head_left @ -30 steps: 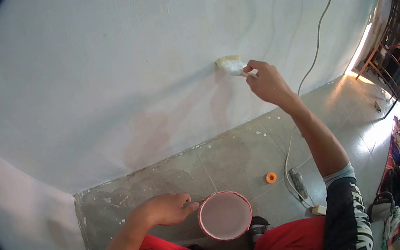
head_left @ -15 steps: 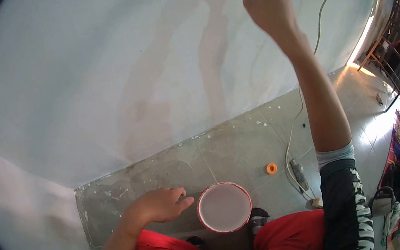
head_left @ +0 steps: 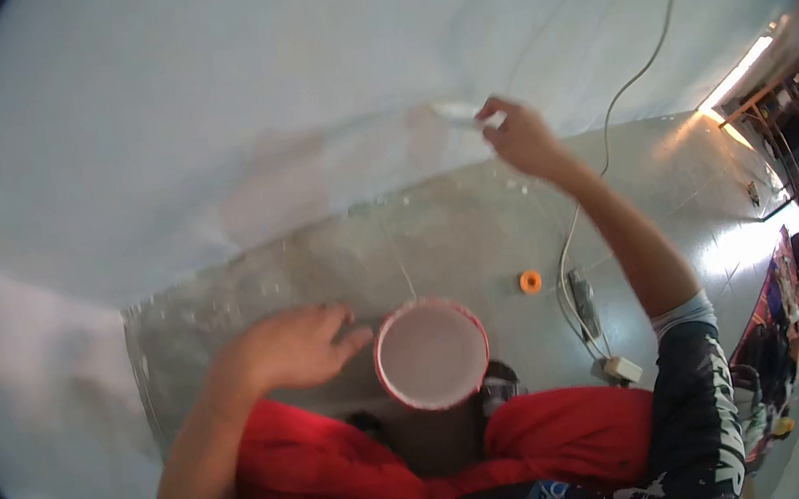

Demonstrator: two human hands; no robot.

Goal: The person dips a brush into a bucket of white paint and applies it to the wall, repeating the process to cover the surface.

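My right hand is closed round the handle of a pale brush, whose tip meets the lower part of the white wall. Between my knees stands a round bucket with a red-smeared rim, holding pale liquid. Just left of its rim, my left hand hangs over the floor, fingers spread and holding nothing.
An orange ring lies on the tiled floor. Right of it are a grey block, a cable running up the wall, and a white socket box. Piled cloths lie at far right.
My right hand has come down the wall with the brush. The view has shifted, so the bucket and floor items appear higher. My left hand remains beside the bucket.
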